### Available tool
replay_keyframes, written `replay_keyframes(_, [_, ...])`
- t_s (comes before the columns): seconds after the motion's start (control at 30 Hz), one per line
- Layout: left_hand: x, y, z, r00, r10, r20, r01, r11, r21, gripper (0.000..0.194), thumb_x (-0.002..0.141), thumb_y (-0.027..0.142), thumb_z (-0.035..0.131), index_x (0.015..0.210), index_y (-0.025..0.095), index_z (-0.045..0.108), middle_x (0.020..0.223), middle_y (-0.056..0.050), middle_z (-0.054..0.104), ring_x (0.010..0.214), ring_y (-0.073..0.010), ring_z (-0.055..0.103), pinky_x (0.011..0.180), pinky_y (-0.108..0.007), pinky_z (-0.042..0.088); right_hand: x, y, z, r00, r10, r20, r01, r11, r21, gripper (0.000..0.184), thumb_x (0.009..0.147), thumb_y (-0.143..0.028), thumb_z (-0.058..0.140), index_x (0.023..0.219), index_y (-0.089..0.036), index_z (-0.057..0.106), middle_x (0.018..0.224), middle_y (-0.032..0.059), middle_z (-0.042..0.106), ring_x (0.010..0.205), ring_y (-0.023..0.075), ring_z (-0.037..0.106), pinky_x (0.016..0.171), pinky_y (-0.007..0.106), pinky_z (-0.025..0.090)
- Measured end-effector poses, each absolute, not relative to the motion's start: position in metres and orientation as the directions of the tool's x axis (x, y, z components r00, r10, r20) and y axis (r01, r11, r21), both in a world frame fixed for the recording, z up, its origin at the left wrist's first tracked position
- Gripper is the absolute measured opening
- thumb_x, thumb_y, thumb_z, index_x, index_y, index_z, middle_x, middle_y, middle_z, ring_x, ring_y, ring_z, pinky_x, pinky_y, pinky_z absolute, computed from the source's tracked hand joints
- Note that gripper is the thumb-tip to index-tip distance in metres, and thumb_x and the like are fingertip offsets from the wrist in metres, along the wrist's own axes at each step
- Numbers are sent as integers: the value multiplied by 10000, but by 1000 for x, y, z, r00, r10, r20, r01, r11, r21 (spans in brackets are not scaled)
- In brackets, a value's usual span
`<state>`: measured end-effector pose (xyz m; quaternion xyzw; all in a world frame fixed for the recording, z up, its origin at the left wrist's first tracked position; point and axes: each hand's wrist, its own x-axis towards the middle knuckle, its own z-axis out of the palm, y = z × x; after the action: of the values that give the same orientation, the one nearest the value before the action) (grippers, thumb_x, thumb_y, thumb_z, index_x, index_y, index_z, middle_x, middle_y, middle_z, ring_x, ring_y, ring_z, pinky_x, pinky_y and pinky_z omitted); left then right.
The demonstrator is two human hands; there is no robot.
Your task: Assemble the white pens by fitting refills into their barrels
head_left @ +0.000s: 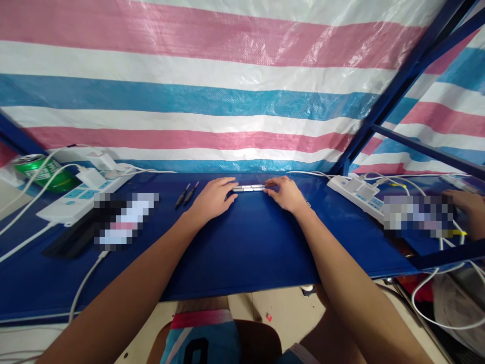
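A thin silver bar-shaped object lies on the blue table near the back, in the middle. My left hand rests palm down with fingertips touching its left end. My right hand touches its right end, fingers curled lightly over it. Both hands pinch or press the object between them. Two small dark screwdrivers lie just left of my left hand.
A white power strip with chargers and a green can sit at the left. Another power strip with cables lies at the right, beside another person's hand. A striped tarp backs the table.
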<state>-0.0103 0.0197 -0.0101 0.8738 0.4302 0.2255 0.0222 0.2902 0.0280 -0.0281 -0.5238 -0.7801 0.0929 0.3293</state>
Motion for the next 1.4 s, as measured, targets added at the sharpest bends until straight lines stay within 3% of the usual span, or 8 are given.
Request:
replay_keyframes(0.2, [3,15,-15,610,741,282,709,-669,224,470,1076,453,534,1478,251,669,1609,-104,574,1513,-329,506,1299,-553,314,290,26,-27,-228,890,394,796,404,-451,257,978,-133,647,1125,-249,824,1064,78,829,1110,295,723,999,437,574])
replay_keyframes(0.63, [6,14,-15,608,757,240,710,-654,261,614,1035,581,582,1537,229,611,1616,-140,556,1535,-326,488,1332,-569,226,283,18,-20,-187,923,337,685,368,-629,266,881,-61,602,979,-249,763,1013,9,838,935,226,789,908,351,597])
replay_keyframes(0.83, [7,15,-17,594,757,271,722,-650,235,544,1063,533,546,1497,222,647,1581,-132,597,1484,-348,530,1303,-581,279,283,20,-20,-83,933,350,760,286,-584,226,877,-88,620,931,-247,771,970,28,833,938,258,778,916,373,587])
replay_keyframes(1.0, [5,13,-11,544,761,354,762,-625,172,491,1063,477,551,1474,230,652,1602,-130,552,1440,-375,534,1252,-550,362,289,23,-24,-86,921,379,784,297,-545,234,900,-116,605,1012,-240,768,981,38,830,973,265,764,924,382,579])
replay_keyframes(1.13, [-6,12,2,365,834,414,879,-456,143,382,1045,457,568,1269,192,727,1324,-174,670,1282,-403,604,1103,-546,487,302,26,-27,-23,890,455,822,276,-498,236,913,-169,619,1084,-209,776,1013,81,822,1028,295,737,917,395,568])
replay_keyframes(1.23, [-14,12,9,266,885,382,918,-354,181,269,1005,450,627,1048,206,730,1112,-155,700,1105,-386,676,998,-519,538,311,25,-26,-8,875,485,858,255,-446,174,925,-236,647,1021,-197,787,987,98,809,976,299,715,912,406,549])
replay_keyframes(1.4, [-13,10,12,210,951,226,951,-252,180,282,945,492,664,844,231,704,1054,-102,741,999,-347,717,904,-468,557,312,21,-26,-65,919,389,909,215,-357,294,922,-480,734,802,-217,790,935,104,759,949,290,665,991,432,496])
